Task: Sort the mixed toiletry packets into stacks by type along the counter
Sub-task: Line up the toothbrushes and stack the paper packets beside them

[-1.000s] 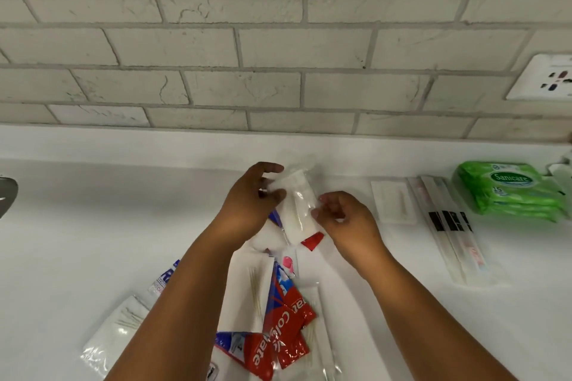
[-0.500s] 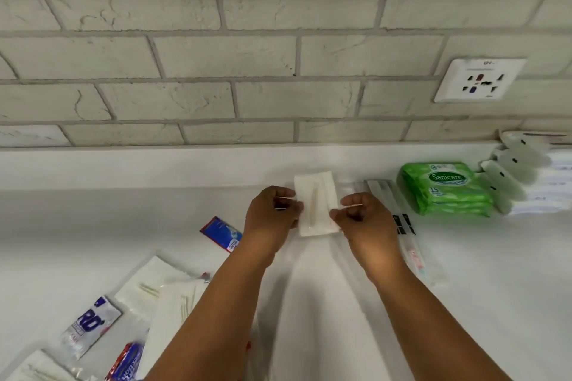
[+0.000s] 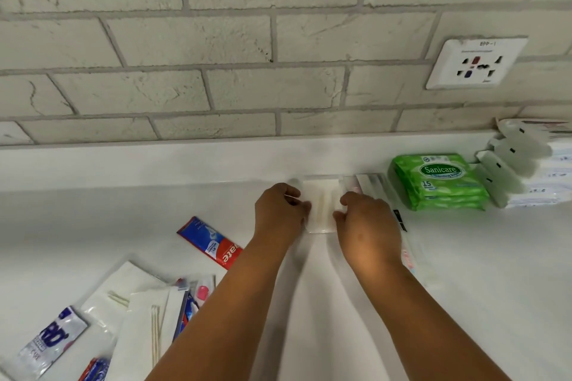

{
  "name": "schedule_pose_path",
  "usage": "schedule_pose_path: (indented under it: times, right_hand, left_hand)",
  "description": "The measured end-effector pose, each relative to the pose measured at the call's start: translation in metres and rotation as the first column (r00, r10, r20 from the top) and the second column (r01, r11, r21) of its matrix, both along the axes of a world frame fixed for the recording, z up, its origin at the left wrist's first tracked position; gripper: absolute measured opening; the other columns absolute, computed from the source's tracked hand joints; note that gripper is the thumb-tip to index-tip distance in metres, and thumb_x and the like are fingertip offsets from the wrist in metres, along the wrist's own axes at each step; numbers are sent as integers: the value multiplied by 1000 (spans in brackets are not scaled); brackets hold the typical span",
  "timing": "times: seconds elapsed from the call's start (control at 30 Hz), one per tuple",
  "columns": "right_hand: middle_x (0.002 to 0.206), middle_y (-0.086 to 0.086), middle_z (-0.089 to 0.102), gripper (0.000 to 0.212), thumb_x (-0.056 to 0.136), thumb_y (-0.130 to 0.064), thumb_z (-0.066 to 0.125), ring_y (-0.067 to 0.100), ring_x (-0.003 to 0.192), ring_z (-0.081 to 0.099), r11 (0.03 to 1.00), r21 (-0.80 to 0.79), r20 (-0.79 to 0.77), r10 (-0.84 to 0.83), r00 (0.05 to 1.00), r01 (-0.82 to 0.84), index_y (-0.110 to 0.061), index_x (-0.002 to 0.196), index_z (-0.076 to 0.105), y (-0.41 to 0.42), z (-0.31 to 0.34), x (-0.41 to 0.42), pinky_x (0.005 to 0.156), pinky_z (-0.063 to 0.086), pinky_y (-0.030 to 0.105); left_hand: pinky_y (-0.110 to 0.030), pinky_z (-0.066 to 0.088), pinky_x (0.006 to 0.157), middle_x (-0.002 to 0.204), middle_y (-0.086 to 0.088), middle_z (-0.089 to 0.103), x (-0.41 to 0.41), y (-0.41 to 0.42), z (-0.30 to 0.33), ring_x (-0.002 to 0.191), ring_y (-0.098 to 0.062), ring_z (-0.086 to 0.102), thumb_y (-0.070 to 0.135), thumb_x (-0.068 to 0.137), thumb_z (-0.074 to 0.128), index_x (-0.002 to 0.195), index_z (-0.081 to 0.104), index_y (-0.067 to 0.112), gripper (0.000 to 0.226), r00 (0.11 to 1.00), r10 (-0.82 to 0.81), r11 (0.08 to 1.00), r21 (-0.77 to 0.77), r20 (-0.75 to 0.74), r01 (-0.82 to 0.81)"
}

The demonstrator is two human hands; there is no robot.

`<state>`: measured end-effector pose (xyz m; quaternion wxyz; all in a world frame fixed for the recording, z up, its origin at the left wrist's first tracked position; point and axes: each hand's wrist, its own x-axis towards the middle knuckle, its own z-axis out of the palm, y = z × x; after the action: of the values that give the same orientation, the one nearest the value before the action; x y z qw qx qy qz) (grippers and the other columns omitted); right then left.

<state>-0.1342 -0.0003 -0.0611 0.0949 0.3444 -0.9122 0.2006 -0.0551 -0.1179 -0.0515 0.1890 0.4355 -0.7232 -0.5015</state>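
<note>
Both hands hold a clear packet (image 3: pixel 321 210) of white sticks at the back of the white worktop (image 3: pixel 93 226), close to the wall upstand. The left hand (image 3: pixel 278 213) pinches its left edge with curled fingers; the right hand (image 3: pixel 366 226) grips its right edge. Long flat packets (image 3: pixel 376 184) lie just right of it, then a green "Sanicare" wipes stack (image 3: pixel 439 181) marked "15". Open worktop lies left of the hands. A red-and-blue toothpaste sachet (image 3: pixel 212 243) lies near left; mixed packets (image 3: pixel 139 309) crowd the near-left corner. The wall socket (image 3: pixel 476 62) reads "BPP-1".
</note>
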Motion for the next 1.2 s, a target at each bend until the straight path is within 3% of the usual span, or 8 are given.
schedule_pose_path:
  times: [0.1,0.23,0.37,0.53,0.6,0.67,0.93,1.2]
  right_hand:
    - [89,6,67,16,90,-29,57,28,85,57,991,133,-73,-26,997,36,-17,96,65,0,-3,0,68,42,32]
    - [60,8,61,16,68,-16,78,30,59,53,981,175,-141,-54,989,79,-13,61,64,-3,-8,-2,52,37,29]
    - [67,11,62,18,59,-9,81,31,61,53,981,175,-187,-47,981,81,-12,57,63,-3,-10,-5,51,38,30]
    - [79,2,66,14,66,-25,81,28,73,58,983,162,-196,114,974,-83,-18,73,71,8,-6,-8,58,40,30]
    - [89,-4,68,23,71,-37,77,26,86,59,964,201,-163,209,964,-175,-22,88,71,16,-3,-9,67,43,34]
    - [101,-8,67,28,77,-40,71,24,101,56,936,278,-109,255,961,-216,-26,101,69,22,-1,-10,77,40,37]
    - [93,-7,71,26,72,-14,70,23,95,58,942,275,-88,225,970,-193,-27,95,70,22,-4,-12,69,26,33]
    - [119,-11,63,35,89,-15,51,20,117,46,935,287,-57,232,971,-207,-29,120,60,20,0,-16,84,31,36]
  left_hand:
    - [-18,45,69,88,5,64,-6,2,-6,80,-13,62,18,84,70,103,65,16,20,997,-9,996,-90,71,15]
    - [-15,39,73,93,7,60,-12,3,-12,85,-10,56,17,86,67,108,64,16,21,994,-9,988,-151,111,26]
    - [-17,39,77,96,6,61,-13,3,-12,89,-11,58,20,88,66,112,64,16,24,992,-28,981,-185,123,51]
    - [-6,37,73,116,7,56,0,5,-6,88,-4,56,29,87,68,121,61,21,36,979,-167,932,-307,117,196]
    - [-1,38,67,115,13,50,10,8,-7,90,-2,54,32,83,72,122,61,25,41,959,-261,909,-306,113,284]
    - [-3,41,73,116,15,46,18,10,-11,92,-3,55,30,79,76,124,60,26,48,932,-333,881,-305,143,361]
    - [-19,45,94,115,3,55,17,17,-21,100,-12,58,15,83,71,119,66,13,37,936,-327,841,-410,133,353]
    - [-20,44,92,106,2,56,12,16,-22,101,-16,58,20,84,70,116,65,11,33,939,-302,840,-419,166,344]
